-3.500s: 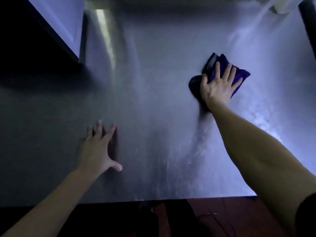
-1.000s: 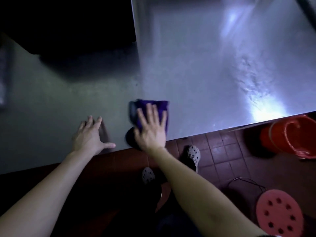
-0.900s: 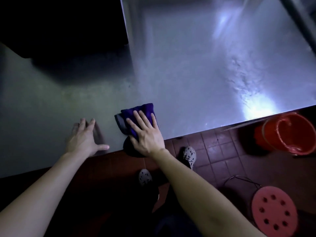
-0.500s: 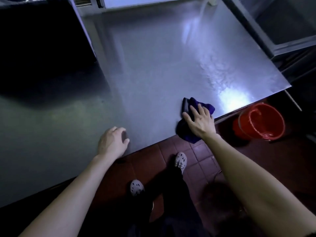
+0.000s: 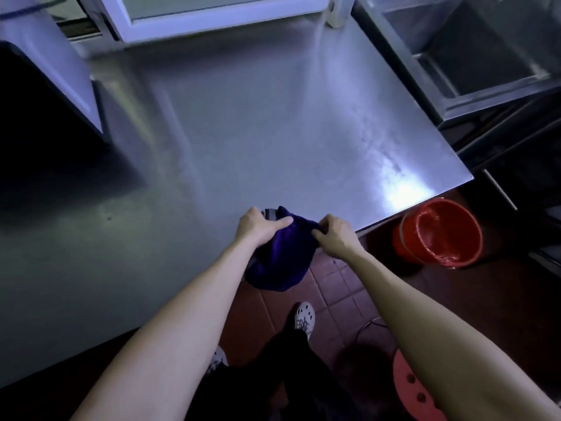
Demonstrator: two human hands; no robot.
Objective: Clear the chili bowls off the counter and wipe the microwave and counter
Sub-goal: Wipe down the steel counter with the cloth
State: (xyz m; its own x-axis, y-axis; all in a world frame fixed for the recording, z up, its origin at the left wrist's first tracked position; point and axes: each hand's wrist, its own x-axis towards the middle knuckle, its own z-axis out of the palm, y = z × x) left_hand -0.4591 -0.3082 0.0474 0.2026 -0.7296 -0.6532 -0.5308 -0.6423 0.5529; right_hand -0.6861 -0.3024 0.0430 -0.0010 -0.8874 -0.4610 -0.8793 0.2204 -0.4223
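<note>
Head view, nearest first: a pink perforated stool [image 5: 416, 387] sits at the lower right, and a white clog [image 5: 304, 319] stands on the red-tiled floor [image 5: 340, 287]. Above the near edge of the steel counter [image 5: 258, 132], both hands hold a purple cloth [image 5: 279, 256]. The left hand [image 5: 258, 224] grips its top with curled fingers and thumb. The right hand [image 5: 334, 238] pinches its right corner. The bunched cloth hangs down past the counter edge, over the tiles. A red bucket [image 5: 440, 232] stands on the floor just beside the counter's right corner. Further back, a dark boxy appliance [image 5: 45, 101] sits on the counter's left, and a steel sink [image 5: 470, 56] lies beyond its right side. A white frame [image 5: 212, 22] runs along the far edge.
</note>
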